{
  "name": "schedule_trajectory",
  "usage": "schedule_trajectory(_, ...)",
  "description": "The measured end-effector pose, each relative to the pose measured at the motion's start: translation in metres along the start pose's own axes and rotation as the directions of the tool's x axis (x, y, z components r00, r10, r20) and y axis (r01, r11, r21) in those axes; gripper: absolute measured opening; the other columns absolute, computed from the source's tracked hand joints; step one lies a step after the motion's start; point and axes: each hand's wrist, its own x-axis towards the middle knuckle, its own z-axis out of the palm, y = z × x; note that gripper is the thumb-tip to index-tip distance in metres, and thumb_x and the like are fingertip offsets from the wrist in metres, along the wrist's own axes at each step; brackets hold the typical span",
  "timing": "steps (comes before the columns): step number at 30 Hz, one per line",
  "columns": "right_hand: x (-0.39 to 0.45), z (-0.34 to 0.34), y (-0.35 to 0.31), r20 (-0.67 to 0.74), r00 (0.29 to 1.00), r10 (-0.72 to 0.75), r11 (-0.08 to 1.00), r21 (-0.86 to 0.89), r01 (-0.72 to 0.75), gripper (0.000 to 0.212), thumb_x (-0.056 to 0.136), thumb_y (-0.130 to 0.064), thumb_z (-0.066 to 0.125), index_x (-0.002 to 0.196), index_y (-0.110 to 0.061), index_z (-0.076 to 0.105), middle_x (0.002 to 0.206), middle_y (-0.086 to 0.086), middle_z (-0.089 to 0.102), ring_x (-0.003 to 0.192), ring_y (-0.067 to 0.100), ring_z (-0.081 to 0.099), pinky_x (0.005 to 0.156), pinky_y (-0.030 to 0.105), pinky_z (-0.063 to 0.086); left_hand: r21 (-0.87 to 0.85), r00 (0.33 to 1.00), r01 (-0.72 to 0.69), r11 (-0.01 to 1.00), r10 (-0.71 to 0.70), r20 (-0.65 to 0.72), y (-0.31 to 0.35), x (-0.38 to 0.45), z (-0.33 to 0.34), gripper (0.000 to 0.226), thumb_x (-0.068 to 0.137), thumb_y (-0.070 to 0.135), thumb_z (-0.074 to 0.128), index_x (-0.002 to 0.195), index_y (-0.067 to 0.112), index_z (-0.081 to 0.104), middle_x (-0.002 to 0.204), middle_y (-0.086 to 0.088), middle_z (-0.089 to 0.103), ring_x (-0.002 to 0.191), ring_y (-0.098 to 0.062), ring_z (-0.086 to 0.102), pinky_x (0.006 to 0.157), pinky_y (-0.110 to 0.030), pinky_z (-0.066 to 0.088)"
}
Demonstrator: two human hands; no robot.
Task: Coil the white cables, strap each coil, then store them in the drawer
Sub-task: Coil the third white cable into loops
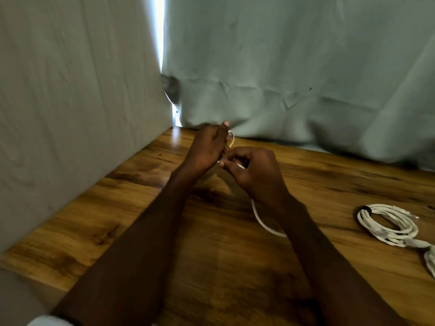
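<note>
Both hands are raised over the far middle of the wooden table (146, 208). My left hand (208, 144) grips a small loop of white cable (261, 217), which pokes out past its fingers. My right hand (253, 169) pinches the same cable just beside the left hand. The cable hangs down under my right wrist and curves across the tabletop. A finished coil of white cable (388, 223), held by a dark strap on its left side, lies at the right. No drawer is in view.
Pale grey-green curtains (306, 78) hang along the table's back and left edges, with a bright gap between them. More white cable (430, 262) shows at the right frame edge, below the strapped coil.
</note>
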Motion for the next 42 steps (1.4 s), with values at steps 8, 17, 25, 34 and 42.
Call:
schedule_trajectory(8,0.011,-0.028,0.011,0.122,0.916,0.383,0.564,0.754,-0.337,0.025,0.096,0.007,0.058,0.117,-0.004,0.063,0.070,-0.001,0.064,0.041,0.006,0.036,0.041,0.018,0.033,-0.269,0.855,0.395,0.879,-0.244,0.458,0.010,-0.002,-0.002,0.051,0.107,0.044,0.040,0.075,0.005,0.053,0.040,0.000,0.031,0.026,-0.008,0.019,0.034,-0.015,0.011)
schedule_trajectory(17,0.015,-0.015,0.033,-0.077,0.842,0.534,0.678,0.634,-0.372,0.049,0.106,-0.040,0.055,0.110,0.004,0.075,0.105,0.028,0.075,0.089,0.031,0.073,0.084,0.037,0.058,-0.577,0.719,0.631,0.519,-0.110,0.687,0.016,-0.006,0.014,0.037,0.107,0.032,0.035,0.075,0.016,0.042,0.032,0.008,0.028,0.022,-0.006,0.024,0.032,-0.020,0.012)
schedule_trajectory(25,0.014,-0.011,0.016,0.162,0.842,0.515,0.411,0.815,-0.408,0.039,0.108,-0.025,0.049,0.120,0.007,0.067,0.082,0.011,0.074,0.073,0.022,0.070,0.077,0.039,0.062,-0.702,0.778,0.619,0.352,-0.151,0.610,0.013,-0.003,0.011,0.029,0.096,0.027,0.046,0.071,0.013,0.042,0.032,0.007,0.033,0.022,-0.007,0.027,0.034,-0.018,0.019)
schedule_trajectory(34,0.011,-0.028,0.012,0.141,0.860,0.490,0.736,0.461,-0.496,0.035,0.109,-0.034,0.046,0.085,-0.018,0.065,0.062,0.001,0.056,0.054,0.017,0.060,0.048,0.026,0.050,-0.606,0.699,0.694,0.388,-0.166,0.695,0.018,-0.006,0.005,0.037,0.103,0.030,0.037,0.075,0.008,0.050,0.038,0.003,0.038,0.029,-0.014,0.035,0.043,-0.022,0.039)
schedule_trajectory(42,0.016,-0.026,0.019,-0.121,0.816,0.565,0.783,0.391,-0.484,0.052,0.107,-0.045,0.049,0.066,-0.015,0.063,0.046,0.002,0.055,0.042,0.022,0.051,0.039,0.023,0.038,-0.581,0.659,0.715,0.390,-0.097,0.746,0.024,-0.010,0.016,0.042,0.109,0.023,0.028,0.080,0.007,0.054,0.042,0.007,0.038,0.031,-0.008,0.034,0.046,-0.024,0.041)
